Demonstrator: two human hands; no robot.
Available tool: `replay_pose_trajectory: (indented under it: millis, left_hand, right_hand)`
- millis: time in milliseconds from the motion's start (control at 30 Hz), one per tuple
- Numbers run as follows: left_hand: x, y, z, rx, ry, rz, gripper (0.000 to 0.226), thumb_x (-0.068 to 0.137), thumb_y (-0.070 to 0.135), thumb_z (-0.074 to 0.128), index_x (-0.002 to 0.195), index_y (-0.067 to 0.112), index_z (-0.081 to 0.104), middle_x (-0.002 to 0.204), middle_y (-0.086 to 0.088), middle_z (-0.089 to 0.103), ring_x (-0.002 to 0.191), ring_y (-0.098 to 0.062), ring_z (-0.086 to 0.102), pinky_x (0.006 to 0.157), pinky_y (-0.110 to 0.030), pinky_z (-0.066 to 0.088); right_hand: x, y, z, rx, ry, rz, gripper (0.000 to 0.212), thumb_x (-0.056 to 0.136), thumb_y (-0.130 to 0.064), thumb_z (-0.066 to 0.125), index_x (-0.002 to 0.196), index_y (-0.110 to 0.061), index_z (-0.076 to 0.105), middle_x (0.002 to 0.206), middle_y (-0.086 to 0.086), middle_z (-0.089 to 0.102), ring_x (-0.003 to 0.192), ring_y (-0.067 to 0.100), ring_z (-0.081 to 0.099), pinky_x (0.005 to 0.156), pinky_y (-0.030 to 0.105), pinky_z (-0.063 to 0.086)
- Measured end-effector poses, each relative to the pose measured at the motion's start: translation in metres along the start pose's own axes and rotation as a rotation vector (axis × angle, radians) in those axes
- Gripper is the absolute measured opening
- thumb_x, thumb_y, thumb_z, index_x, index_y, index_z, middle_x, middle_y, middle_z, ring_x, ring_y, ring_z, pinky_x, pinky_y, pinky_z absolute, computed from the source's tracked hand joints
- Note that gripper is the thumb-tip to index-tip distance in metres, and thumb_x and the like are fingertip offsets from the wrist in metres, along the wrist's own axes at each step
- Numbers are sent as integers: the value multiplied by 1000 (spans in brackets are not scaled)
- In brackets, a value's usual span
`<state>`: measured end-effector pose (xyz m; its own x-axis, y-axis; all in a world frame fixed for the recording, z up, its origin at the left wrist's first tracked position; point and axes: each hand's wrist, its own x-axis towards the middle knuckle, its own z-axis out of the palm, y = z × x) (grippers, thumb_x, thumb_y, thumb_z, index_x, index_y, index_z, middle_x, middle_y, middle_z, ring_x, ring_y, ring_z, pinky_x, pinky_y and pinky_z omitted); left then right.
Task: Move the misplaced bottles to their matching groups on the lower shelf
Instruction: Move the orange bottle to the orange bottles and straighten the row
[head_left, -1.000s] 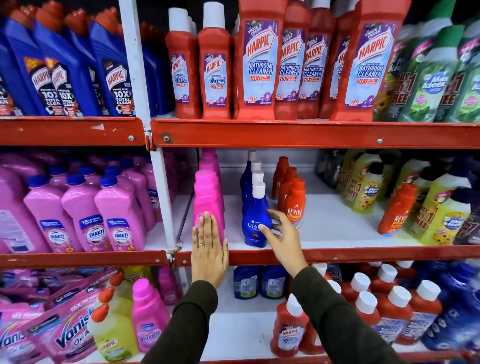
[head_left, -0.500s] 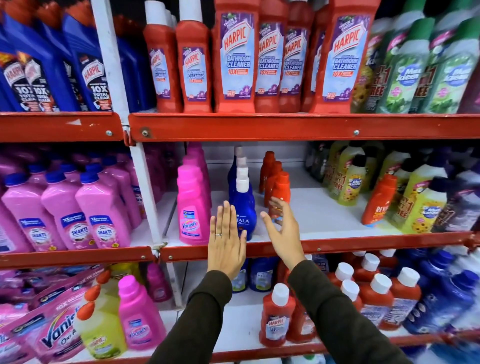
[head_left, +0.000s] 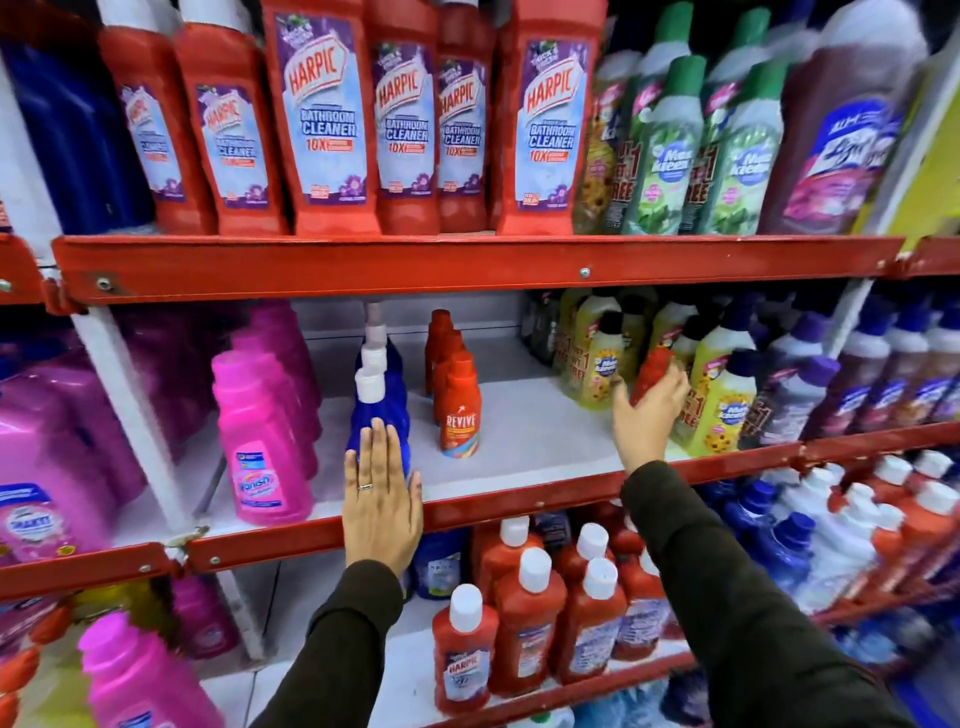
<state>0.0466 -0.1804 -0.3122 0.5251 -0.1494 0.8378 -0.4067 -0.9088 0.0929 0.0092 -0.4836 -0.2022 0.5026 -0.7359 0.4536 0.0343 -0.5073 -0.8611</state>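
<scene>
- The right hand (head_left: 647, 415) is blurred by motion; its fingers are wrapped round a small red-orange bottle (head_left: 655, 375), hiding the lower body and label, so no brand can be read on it.
- That bottle stands among the yellow Max Kleen bottles (head_left: 724, 410), well to the right of the Revive row (head_left: 451, 374) on the same middle shelf (head_left: 524, 431).
- Only the front bottle of the Revive row shows a readable label, "REVIVE"; those behind it are mostly covered.
- The left hand (head_left: 382, 504) is flat and spread, holding nothing, lying over the front blue bottle (head_left: 378, 410) left of the Revive row; the label is fully covered.
- Left of the blue bottles, a pink bottle (head_left: 262, 441) reads "Vanish".
- Above the Revive row, red bottles (head_left: 322, 119) read "HARPIC BATHROOM CLEANER 10X"; the smaller print is too fine to read.
- Below, white-capped red Harpic bottles (head_left: 465, 654) crowd the lower shelf, partly hidden by the dark sleeves (head_left: 753, 613).
- The far right edge is smeared, and its purple labels are illegible.
</scene>
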Motion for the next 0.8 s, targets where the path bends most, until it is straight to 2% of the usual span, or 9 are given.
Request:
replay_pose_trajectory:
  millis: [100, 133, 167, 267, 433, 500, 633, 800]
  left_hand:
    - [0, 1, 1, 16, 4, -24, 71, 101, 26, 32, 160, -3, 4, 171, -13, -18, 159, -25, -13, 130, -41, -7]
    - [0, 1, 1, 21, 2, -27, 69, 101, 26, 32, 158, -5, 7, 171, -13, -17, 160, -25, -13, 130, -42, -6]
    - [0, 1, 1, 27, -1, -27, 68, 102, 26, 32, 157, -7, 9, 171, -13, -17, 160, -25, -12, 130, -42, -6]
    - [0, 2, 1, 45, 0, -22, 68, 102, 26, 32, 157, -6, 11, 171, -13, -16, 160, -25, -12, 130, -42, -6]
    - [0, 1, 2, 57, 10, -6, 72, 102, 26, 31, 161, 0, 0, 171, -13, -16, 160, -25, -12, 130, -41, -7]
    - [0, 1, 2, 54, 12, -3, 71, 102, 27, 30, 161, 0, -1, 171, -13, -16, 160, -26, -12, 130, -41, -7]
    - [-1, 0, 1, 51, 6, -8, 71, 102, 27, 30, 161, 1, -2, 171, -13, -16, 160, -26, -12, 130, -41, -7]
    - [0, 1, -1, 62, -9, -14, 72, 102, 27, 30, 161, 3, -5, 171, -13, -17, 159, -26, -13, 130, -41, -8]
  right_hand:
    - [31, 11, -5, -95, -48, 111, 79, 99, -24, 58, 155, 9, 13, 164, 27, 14, 154, 36, 12, 124, 38, 11]
    - [40, 15, -5, -116, -73, 156, 76, 100, -25, 57, 154, 11, 16, 163, 28, 18, 153, 37, 15, 125, 40, 13]
    - [48, 20, -5, -121, -92, 195, 71, 100, -25, 56, 151, 12, 24, 159, 30, 28, 150, 40, 23, 124, 43, 18]
    - [57, 29, -4, -52, -123, 236, 48, 98, -21, 60, 134, 8, 49, 133, 30, 58, 127, 44, 53, 109, 49, 40]
    - [52, 30, -7, 38, -145, 207, 47, 95, -24, 67, 136, -5, 53, 129, 21, 65, 120, 39, 60, 105, 46, 45]
    - [46, 27, -8, 49, -153, 176, 49, 92, -26, 71, 134, -5, 57, 127, 19, 67, 118, 37, 62, 102, 42, 47]
    - [28, 11, -8, 77, -168, 101, 53, 88, -31, 75, 131, -5, 62, 122, 15, 71, 113, 30, 66, 104, 41, 50]
    - [-6, -21, -1, 98, -234, -8, 50, 75, -35, 85, 116, -10, 74, 96, 2, 73, 88, 14, 69, 82, 20, 48]
